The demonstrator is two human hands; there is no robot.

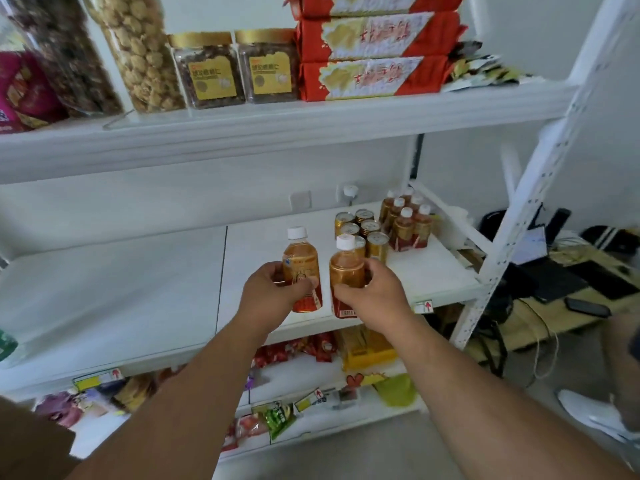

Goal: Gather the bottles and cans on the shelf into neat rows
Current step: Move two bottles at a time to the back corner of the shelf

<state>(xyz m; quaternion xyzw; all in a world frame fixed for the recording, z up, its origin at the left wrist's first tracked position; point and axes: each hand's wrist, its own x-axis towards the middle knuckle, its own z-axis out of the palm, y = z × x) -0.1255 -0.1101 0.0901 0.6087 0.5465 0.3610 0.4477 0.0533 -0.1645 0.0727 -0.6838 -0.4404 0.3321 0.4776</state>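
My left hand (268, 292) grips an amber tea bottle (300, 258) with a white cap, near the front edge of the white middle shelf (138, 289). Close to its right, my right hand (372, 292) grips a second amber bottle (346, 268) with a barcode low on its label. Both bottles stand upright, a small gap between them. Behind them several gold cans (363, 228) stand in a tight group. Right of the cans, several more amber bottles (408, 223) are lined up toward the shelf's back right corner.
The upper shelf (277, 133) holds snack jars (207, 71) and stacked red packets (370, 46). Lower shelves carry snack bags (277, 419). A white upright post (512, 237) frames the right side; beyond it a low table with dark devices (588, 282).
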